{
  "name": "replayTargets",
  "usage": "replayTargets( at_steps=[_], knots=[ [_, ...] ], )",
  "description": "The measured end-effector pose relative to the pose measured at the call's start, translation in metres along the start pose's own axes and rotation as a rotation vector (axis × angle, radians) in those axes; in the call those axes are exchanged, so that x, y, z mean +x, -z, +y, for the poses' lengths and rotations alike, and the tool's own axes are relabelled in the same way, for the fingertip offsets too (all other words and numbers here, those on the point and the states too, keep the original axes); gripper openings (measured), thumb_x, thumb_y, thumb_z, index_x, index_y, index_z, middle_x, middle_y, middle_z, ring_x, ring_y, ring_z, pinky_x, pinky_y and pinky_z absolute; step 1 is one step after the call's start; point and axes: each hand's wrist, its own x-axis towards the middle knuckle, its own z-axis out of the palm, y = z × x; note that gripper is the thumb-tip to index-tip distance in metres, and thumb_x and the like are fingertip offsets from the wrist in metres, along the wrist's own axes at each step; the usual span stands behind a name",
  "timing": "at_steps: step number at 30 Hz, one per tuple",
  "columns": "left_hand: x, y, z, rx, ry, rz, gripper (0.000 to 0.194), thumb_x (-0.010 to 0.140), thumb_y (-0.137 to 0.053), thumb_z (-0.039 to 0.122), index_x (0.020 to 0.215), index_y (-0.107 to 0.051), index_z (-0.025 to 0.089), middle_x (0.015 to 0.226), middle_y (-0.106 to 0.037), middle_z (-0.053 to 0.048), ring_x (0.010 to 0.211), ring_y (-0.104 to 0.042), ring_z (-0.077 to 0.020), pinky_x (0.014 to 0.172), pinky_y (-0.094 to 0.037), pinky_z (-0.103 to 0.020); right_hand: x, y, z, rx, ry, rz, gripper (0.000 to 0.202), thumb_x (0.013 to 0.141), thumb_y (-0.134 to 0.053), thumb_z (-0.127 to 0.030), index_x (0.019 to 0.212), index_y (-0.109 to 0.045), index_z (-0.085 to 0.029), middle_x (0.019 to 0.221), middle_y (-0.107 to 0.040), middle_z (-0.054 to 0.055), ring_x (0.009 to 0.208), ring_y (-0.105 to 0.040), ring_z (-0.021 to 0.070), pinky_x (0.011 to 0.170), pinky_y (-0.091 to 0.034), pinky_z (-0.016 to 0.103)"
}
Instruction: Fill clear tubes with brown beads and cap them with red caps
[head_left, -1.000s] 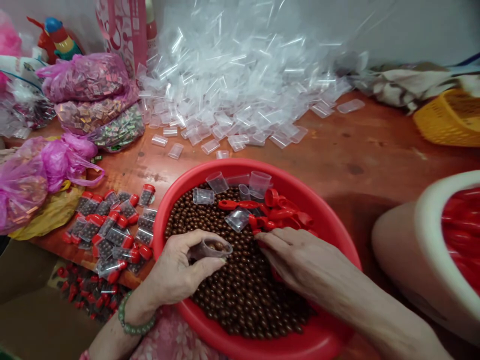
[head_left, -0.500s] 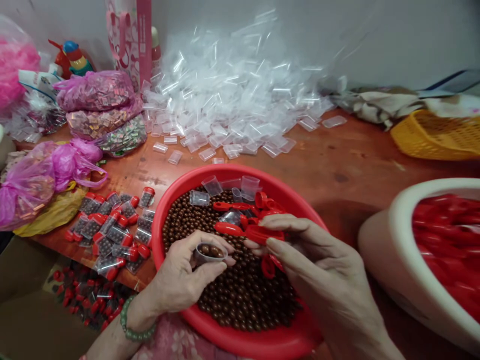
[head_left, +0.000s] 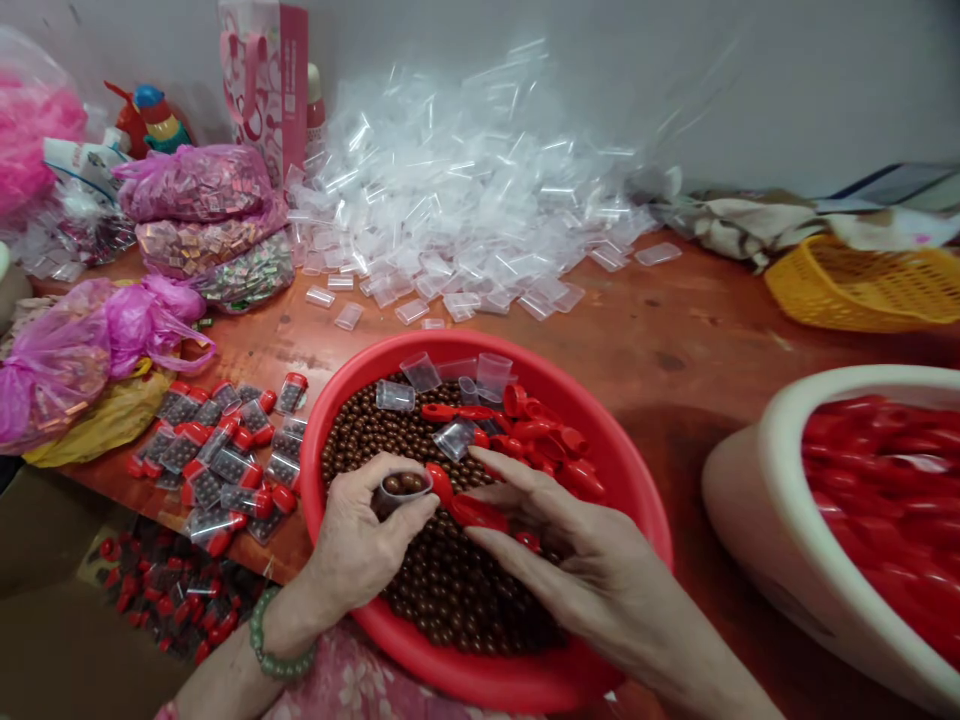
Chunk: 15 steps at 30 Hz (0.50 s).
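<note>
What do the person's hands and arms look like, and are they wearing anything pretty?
The left hand has no glove, and its wrist wears a bracelet of round green beads. A bit of pink, maybe a sleeve edge, shows farther down that arm. The right hand has no glove either, and its wrist and visible forearm are bare.

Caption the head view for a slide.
Left hand holds a clear cup of brown balls, right hand a red piece, over a red basin.
</note>
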Motion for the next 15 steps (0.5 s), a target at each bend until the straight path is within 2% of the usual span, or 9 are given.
replayTargets(
  at_steps=[3,6,10,12,15],
  knots=[
    [0.001,0.001,0.000,0.001,-0.036,0.003,0.008,0.081,-0.064,0.020,0.086,-0.065,0.015,0.086,-0.069,-0.003,0.077,-0.062,-0.0126,0.073,-0.047,-0.022,0.003,0.007,0.001,-0.126,0.097,-0.065,0.046,0.086,-0.060,-0.019,0.132,-0.054,-0.022,0.115,-0.072,0.006,0.097,-0.071,0.0168,0.089,-0.056,0.027],
    [0.003,0.003,-0.001,-0.037,-0.076,0.095,0.010,0.082,-0.063,0.019,0.091,-0.065,0.016,0.105,-0.069,-0.007,0.097,-0.064,-0.0165,0.087,-0.048,-0.025,0.005,0.013,0.003,-0.189,0.130,-0.043,0.041,0.086,-0.062,-0.021,0.127,-0.060,-0.023,0.116,-0.072,0.005,0.102,-0.070,0.0174,0.091,-0.055,0.027],
    [0.005,0.005,-0.002,0.031,-0.104,0.076,0.015,0.084,-0.062,0.020,0.097,-0.068,0.016,0.097,-0.072,-0.006,0.090,-0.066,-0.0159,0.082,-0.050,-0.024,0.007,0.014,0.005,-0.166,0.143,-0.012,0.038,0.085,-0.062,-0.020,0.123,-0.063,-0.026,0.109,-0.074,0.003,0.096,-0.071,0.0171,0.087,-0.057,0.026],
    [0.005,0.005,-0.002,0.057,-0.115,0.070,0.011,0.084,-0.062,0.019,0.091,-0.068,0.015,0.091,-0.072,-0.006,0.087,-0.066,-0.0160,0.080,-0.050,-0.024,0.008,0.010,0.004,-0.111,0.117,0.048,0.033,0.084,-0.064,-0.020,0.116,-0.067,-0.028,0.102,-0.075,0.002,0.090,-0.072,0.0169,0.081,-0.059,0.025],
    [0.005,0.004,-0.003,0.052,-0.105,0.070,0.009,0.082,-0.063,0.019,0.087,-0.068,0.014,0.088,-0.072,-0.005,0.082,-0.066,-0.0149,0.077,-0.050,-0.023,0.008,0.000,0.002,0.001,-0.015,0.222,0.029,0.081,-0.069,-0.026,0.109,-0.070,-0.029,0.099,-0.076,0.002,0.087,-0.072,0.0177,0.078,-0.059,0.026]
  ],
)
